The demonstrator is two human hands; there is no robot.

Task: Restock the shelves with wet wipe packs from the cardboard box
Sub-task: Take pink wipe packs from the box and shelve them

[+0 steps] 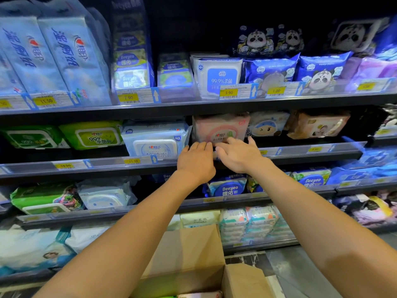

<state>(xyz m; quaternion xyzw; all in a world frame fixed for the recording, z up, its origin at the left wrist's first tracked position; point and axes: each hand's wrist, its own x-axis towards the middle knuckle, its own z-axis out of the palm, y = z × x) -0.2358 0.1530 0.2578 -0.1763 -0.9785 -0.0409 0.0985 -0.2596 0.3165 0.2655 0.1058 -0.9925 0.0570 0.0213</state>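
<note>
A pink wet wipe pack (220,126) stands on the second shelf (86,168), leaning back behind the price rail. My left hand (196,161) and my right hand (238,154) both reach to its lower front edge, fingers fairly straight and touching it. Whether any fingers curl under the pack is hidden. The open cardboard box (193,261) sits below my forearms, with the top of another pack (199,295) showing at the frame's bottom edge.
Shelves above, beside and below are packed with wipes: a white 80-count pack (153,140) just left of my hands, green packs (94,136) further left, blue packs (270,70) on the shelf above. Grey floor (300,272) lies at lower right.
</note>
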